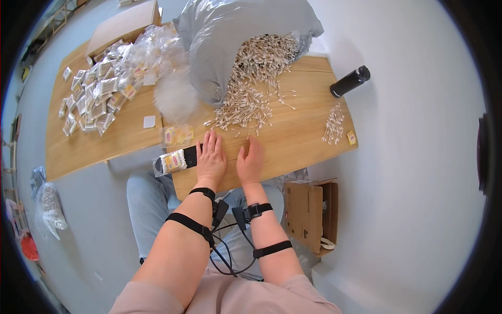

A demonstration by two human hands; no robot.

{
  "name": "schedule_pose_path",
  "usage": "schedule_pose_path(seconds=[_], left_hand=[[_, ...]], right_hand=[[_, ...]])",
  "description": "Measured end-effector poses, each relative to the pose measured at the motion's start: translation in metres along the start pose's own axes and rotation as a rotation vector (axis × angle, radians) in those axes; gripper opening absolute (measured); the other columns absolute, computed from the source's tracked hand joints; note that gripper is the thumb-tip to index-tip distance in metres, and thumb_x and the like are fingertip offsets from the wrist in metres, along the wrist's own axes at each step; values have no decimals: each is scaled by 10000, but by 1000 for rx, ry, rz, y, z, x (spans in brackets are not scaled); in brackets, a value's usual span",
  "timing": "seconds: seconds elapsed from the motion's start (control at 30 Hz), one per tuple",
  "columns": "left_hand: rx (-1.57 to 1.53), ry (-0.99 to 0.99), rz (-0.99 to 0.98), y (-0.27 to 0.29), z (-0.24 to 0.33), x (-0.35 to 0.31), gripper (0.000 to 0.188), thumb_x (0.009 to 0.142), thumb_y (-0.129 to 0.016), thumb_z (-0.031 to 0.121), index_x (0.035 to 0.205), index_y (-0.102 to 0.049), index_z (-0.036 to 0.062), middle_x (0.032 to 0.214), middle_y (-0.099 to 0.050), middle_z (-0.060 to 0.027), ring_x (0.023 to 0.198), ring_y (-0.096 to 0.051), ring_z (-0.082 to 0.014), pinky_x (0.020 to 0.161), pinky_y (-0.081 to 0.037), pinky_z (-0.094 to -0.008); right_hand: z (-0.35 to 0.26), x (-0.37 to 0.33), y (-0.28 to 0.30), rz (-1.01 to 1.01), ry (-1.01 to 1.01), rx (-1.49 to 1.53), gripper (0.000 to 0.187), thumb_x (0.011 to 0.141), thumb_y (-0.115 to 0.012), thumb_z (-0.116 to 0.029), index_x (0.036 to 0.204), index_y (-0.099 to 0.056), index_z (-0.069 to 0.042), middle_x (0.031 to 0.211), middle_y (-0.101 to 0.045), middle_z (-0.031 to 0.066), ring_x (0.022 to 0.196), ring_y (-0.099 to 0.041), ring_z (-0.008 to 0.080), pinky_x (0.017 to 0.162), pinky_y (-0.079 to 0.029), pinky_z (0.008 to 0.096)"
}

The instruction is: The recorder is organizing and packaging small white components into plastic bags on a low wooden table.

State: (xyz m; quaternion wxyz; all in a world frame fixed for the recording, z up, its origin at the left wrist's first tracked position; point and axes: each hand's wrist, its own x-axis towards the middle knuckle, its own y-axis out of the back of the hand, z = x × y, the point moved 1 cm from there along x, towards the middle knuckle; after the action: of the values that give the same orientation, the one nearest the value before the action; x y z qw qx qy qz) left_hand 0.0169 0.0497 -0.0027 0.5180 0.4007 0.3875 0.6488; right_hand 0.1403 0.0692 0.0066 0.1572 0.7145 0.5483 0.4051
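Observation:
My left hand [211,161] lies palm down with its fingers stretched out, touching the right end of a black flat piece [191,156] near the table's front edge. At the left end of that piece is a clear plastic bag [159,166] with a bundle of white cotton swabs [174,161] and a yellow-and-red label. My right hand [250,162] rests beside it, fingers bent downward and the thumb apart from them; nothing shows in the gap. Just beyond its fingertips spreads a heap of loose cotton swabs [243,107], spilling from a large grey plastic bag [212,47].
Filled swab packets [97,99] pile up at the left, beside empty clear bags [175,97]. Yellow cards [179,135] lie near my left hand. At the right are a black bottle [350,81], a small swab group [333,124] and a cardboard box [306,214] below.

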Motion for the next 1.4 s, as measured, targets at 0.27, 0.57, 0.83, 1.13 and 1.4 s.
schedule_pose_path(seconds=[0.27, 0.57, 0.83, 1.13, 1.4], left_hand=[[16, 3, 23, -3, -1, -3, 478, 939, -485, 224, 1397, -455, 91, 1534, -340, -89, 1447, -263, -234, 1183, -164, -500], [-2, 5, -52, -2, -1, -2, 520, 946, -495, 260, 1431, -408, 95, 1555, -299, -85, 1460, -227, -232, 1188, -137, -504], [-5, -10, -16, 3, -1, -4, 511, 962, -500, 312, 1432, -417, 130, 1558, -292, -86, 1459, -224, -237, 1182, -137, -510], [9, -5, -7, 3, 1, -4, 521, 957, -514, 346, 1426, -429, 135, 1552, -300, -91, 1452, -239, -239, 1176, -154, -509], [-36, -5, 7, 8, 5, -3, 543, 957, -513, 356, 1448, -404, 152, 1546, -318, -65, 1446, -254, -236, 1176, -153, -511]], right_hand=[[11, 29, 8, -129, 196, -32, 179, 803, -639, -54, 980, -635, -25, 1038, -609, 144, 971, -559, 350, 839, -465, 446], [-3, -5, 22, -168, 174, 68, 105, 770, -647, 2, 855, -614, -50, 884, -604, 111, 859, -564, 326, 761, -460, 431], [-3, 2, 28, -378, 164, 206, 103, 777, -618, 34, 852, -635, -36, 915, -623, 119, 880, -590, 329, 750, -485, 412], [1, 59, 8, -177, 197, 11, 168, 802, -641, -36, 968, -653, -58, 1005, -603, 138, 939, -579, 339, 777, -483, 426], [6, 28, 25, -259, 223, -18, 98, 764, -693, -73, 847, -642, -68, 942, -590, 118, 898, -564, 330, 741, -469, 422]])
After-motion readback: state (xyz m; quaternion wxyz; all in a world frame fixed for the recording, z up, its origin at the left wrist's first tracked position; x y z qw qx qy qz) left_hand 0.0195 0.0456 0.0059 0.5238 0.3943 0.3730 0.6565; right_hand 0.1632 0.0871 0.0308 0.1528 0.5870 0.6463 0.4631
